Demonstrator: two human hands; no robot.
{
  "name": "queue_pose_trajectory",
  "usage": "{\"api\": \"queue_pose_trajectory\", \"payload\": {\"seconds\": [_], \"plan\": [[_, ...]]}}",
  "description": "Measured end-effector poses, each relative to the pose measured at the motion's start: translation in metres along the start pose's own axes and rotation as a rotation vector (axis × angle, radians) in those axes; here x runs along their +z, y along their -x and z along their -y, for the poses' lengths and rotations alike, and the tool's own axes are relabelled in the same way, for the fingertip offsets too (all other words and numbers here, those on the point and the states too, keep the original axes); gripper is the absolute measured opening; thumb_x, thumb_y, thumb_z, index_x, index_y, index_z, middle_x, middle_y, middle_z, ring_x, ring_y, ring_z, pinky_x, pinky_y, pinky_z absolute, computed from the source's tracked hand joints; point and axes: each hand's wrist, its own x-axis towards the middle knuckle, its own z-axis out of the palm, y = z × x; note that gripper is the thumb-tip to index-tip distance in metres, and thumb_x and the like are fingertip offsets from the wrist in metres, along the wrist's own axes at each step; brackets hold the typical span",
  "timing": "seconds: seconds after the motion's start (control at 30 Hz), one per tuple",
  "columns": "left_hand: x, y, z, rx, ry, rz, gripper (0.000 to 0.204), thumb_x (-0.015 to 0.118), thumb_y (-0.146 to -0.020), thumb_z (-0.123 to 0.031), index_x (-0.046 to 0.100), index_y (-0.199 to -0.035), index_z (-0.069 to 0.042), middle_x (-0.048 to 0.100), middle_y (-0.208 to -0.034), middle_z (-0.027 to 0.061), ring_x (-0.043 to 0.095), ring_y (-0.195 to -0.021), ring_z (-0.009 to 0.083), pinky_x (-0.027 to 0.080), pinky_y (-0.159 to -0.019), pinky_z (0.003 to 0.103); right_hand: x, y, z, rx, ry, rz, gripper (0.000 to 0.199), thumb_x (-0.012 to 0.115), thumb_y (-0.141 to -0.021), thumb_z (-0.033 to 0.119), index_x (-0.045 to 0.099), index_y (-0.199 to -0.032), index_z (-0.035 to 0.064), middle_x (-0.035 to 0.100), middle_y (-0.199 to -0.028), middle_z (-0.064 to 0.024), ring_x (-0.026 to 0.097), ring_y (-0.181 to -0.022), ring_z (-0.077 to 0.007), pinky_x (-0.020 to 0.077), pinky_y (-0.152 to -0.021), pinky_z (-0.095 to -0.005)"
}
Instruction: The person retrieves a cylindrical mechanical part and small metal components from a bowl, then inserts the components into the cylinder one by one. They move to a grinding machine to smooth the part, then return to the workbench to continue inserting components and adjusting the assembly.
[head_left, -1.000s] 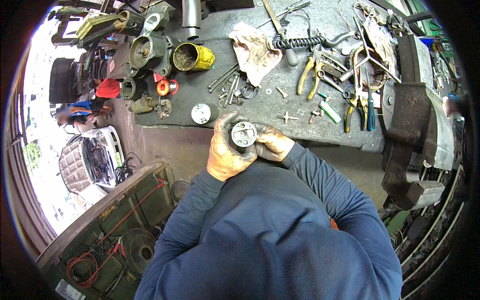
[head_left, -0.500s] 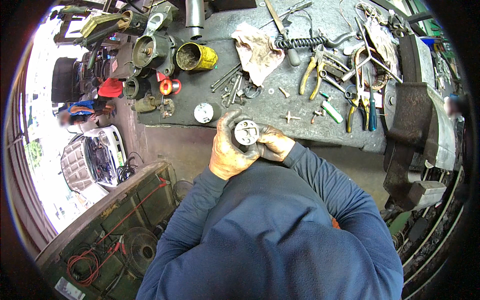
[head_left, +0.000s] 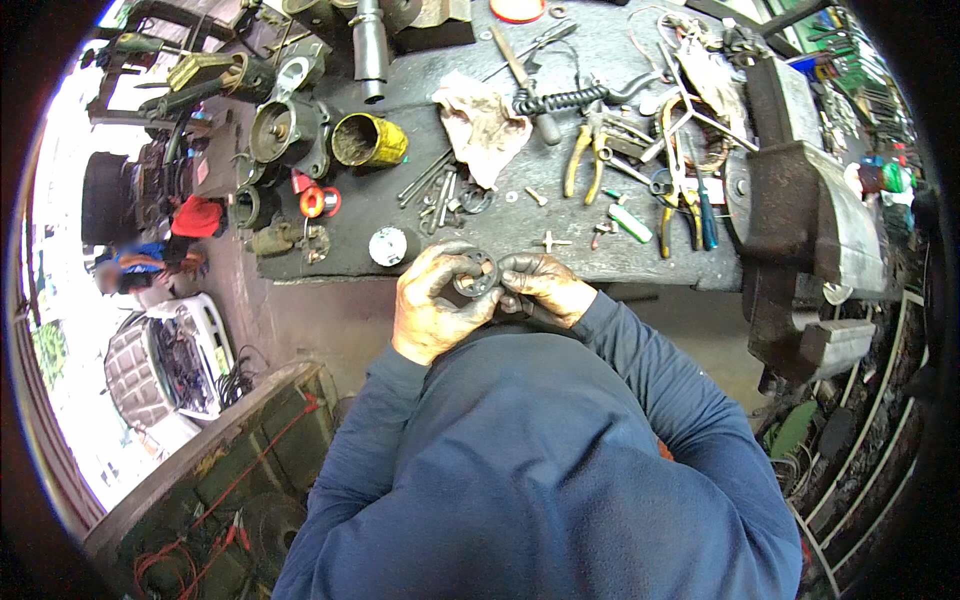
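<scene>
Just off the bench's front edge, my left hand point(head_left: 432, 306) grips a small round cap point(head_left: 484, 278) between thumb and curled fingers. The cap is tilted, showing a dark rim and a hollow with a coppery piece inside. My right hand point(head_left: 550, 288) closes its blackened fingertips at the cap's right side; whether they also pinch a smaller part is hidden. Beyond my left hand, a round white-topped tin point(head_left: 388, 246) stands on the bench point(head_left: 470, 232). A small brass cross-shaped piece point(head_left: 551, 241) lies past my right hand.
Bolts point(head_left: 437, 195), a rag point(head_left: 485, 130), pliers point(head_left: 583, 160), a green-and-white tube point(head_left: 630, 223) and a blue-handled screwdriver point(head_left: 709, 225) lie on the bench. A yellow can point(head_left: 368, 140) and solder spool point(head_left: 313, 202) sit left. A heavy vise point(head_left: 810, 220) stands right.
The cap has turned from its pale, holed face to show its dark rim and hollow. My right fingers have shifted to its side. The view has swung slightly right.
</scene>
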Motion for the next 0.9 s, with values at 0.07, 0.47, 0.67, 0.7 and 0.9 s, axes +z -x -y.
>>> {"api": "queue_pose_trajectory", "payload": {"seconds": [0.07, 0.47, 0.67, 0.7, 0.9], "plan": [[0.001, -0.001, -0.003, -0.045, 0.071, 0.000, 0.024, 0.085, -0.076, -0.008, 0.075, -0.097, 0.000, 0.074, -0.107, 0.0128, 0.070, -0.102, 0.0243, 0.054, -0.091, 0.036, 0.009, 0.009, 0.011, -0.038, 0.211, -0.062, 0.025, 0.065, -0.106, 0.025, 0.068, -0.118, 0.0037, 0.070, -0.098, -0.0023, 0.062, -0.083, -0.0105, 0.0515, -0.077, -0.0282], [0.009, -0.005, 0.028, -0.784, 1.127, -0.126, 0.032, 0.062, -0.100, -0.015, 0.065, -0.128, 0.001, 0.072, -0.101, 0.0137, 0.069, -0.088, 0.0232, 0.055, -0.076, 0.036, 0.029, 0.092, 0.059, -0.259, 1.389, -0.806, 0.026, 0.069, -0.097, 0.021, 0.072, -0.112, 0.0002, 0.073, -0.102, -0.0250, 0.073, -0.096, -0.0378, 0.0553, -0.085, -0.0441], [0.001, -0.011, 0.027, -1.015, 1.224, 0.007, 0.033, 0.053, -0.103, -0.031, 0.067, -0.111, -0.002, 0.069, -0.089, 0.0106, 0.058, -0.070, 0.0202, 0.048, -0.065, 0.033, 0.012, 0.110, 0.062, -0.209, 1.569, -0.925, 0.026, 0.069, -0.095, 0.022, 0.072, -0.111, 0.0010, 0.072, -0.103, -0.0246, 0.071, -0.099, -0.0404, 0.0540, -0.086, -0.0460], [0.002, -0.013, 0.028, -1.076, 1.234, 0.018, 0.035, 0.051, -0.103, -0.034, 0.068, -0.109, -0.003, 0.068, -0.086, 0.0094, 0.056, -0.067, 0.0195, 0.045, -0.062, 0.032, 0.011, 0.108, 0.062, -0.226, 1.643, -0.933, 0.026, 0.069, -0.095, 0.022, 0.072, -0.111, 0.0017, 0.072, -0.103, -0.0241, 0.070, -0.099, -0.0411, 0.0539, -0.087, -0.0464], [0.008, -0.013, 0.033, -1.147, 1.290, -0.045, 0.044, 0.046, -0.105, -0.042, 0.063, -0.089, -0.005, 0.063, -0.080, 0.0091, 0.046, -0.056, 0.0135, 0.035, -0.049, 0.028, 0.009, 0.100, 0.058, -0.209, 1.897, -1.018, 0.021, 0.069, -0.092, 0.023, 0.071, -0.103, 0.0057, 0.071, -0.102, -0.0188, 0.069, -0.098, -0.0392, 0.0543, -0.088, -0.0475]]}}
